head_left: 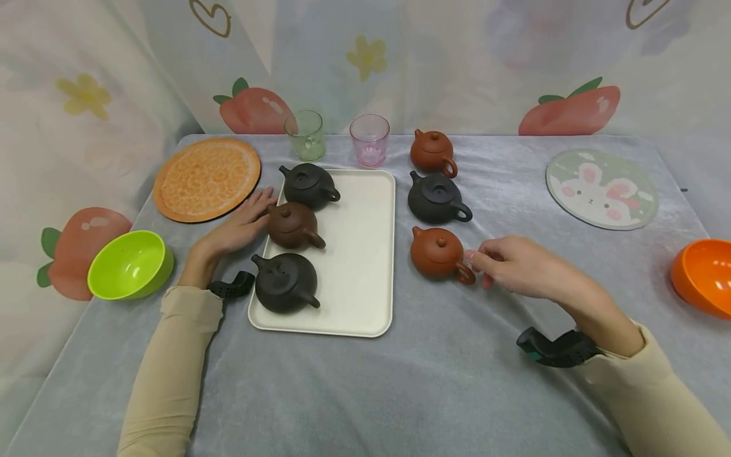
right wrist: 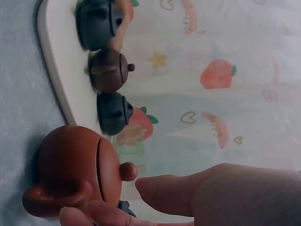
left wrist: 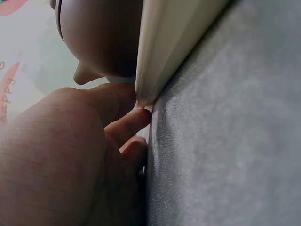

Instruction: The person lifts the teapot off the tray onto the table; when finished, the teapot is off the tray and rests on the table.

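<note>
My left hand (head_left: 242,223) lies at the left edge of the white tray (head_left: 356,254), fingers reaching along it. In the left wrist view the thumb (left wrist: 110,99) and a finger meet the tray's rim. On the tray stand a black teapot (head_left: 308,184), a brown teapot (head_left: 291,223) and another black teapot (head_left: 285,282). Right of the tray, an orange-brown teapot (head_left: 436,254) sits on the cloth. Beside its handle is my right hand (head_left: 516,263), thumb apart from the index finger. In the right wrist view the thumb is near the lid knob and fingers overlap the handle.
Behind that teapot stand a black teapot (head_left: 435,200) and another orange-brown teapot (head_left: 432,151). Green (head_left: 308,136) and pink (head_left: 369,139) glasses are at the back. Round mats (head_left: 208,178) (head_left: 602,190) lie left and right. A green bowl (head_left: 130,265) and an orange bowl (head_left: 705,276) flank the table.
</note>
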The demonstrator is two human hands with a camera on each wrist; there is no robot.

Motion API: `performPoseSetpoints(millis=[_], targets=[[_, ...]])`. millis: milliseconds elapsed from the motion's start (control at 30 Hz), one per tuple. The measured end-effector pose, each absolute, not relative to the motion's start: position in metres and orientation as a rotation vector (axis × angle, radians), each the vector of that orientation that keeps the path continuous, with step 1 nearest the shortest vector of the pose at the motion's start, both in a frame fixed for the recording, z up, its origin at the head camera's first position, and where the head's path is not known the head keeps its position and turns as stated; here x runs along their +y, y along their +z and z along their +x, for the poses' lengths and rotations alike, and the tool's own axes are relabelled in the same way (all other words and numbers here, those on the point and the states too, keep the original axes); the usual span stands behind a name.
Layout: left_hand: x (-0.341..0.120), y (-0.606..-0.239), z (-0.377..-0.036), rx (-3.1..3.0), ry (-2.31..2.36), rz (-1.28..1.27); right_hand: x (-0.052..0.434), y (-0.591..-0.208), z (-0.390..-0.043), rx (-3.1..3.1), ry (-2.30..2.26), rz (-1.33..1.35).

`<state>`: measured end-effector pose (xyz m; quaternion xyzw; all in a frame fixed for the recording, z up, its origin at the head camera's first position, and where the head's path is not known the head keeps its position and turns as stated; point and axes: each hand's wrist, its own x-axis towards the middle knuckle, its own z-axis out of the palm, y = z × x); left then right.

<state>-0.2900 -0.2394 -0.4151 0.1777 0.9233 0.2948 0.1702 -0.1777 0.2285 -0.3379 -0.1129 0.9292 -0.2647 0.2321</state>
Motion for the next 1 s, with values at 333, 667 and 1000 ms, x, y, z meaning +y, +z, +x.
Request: performPoseSetpoints(millis=[333, 667, 1000], targets=[[-0.235, -0.411, -0.293, 2.641, 0.809, 0.508, 0.216, -0.338, -0.166, 2.492, -0.808, -0.453], [-0.233, -0.417, -0.293, 2.637, 0.818, 0.537, 0.188, -0.346, -0.158, 2.375, -0.92, -0.503], [-0.239, -0.416, -0.288, 2.656, 0.791, 0.489, 0.15, -0.362, -0.153, 2.363, -0.969, -0.598]])
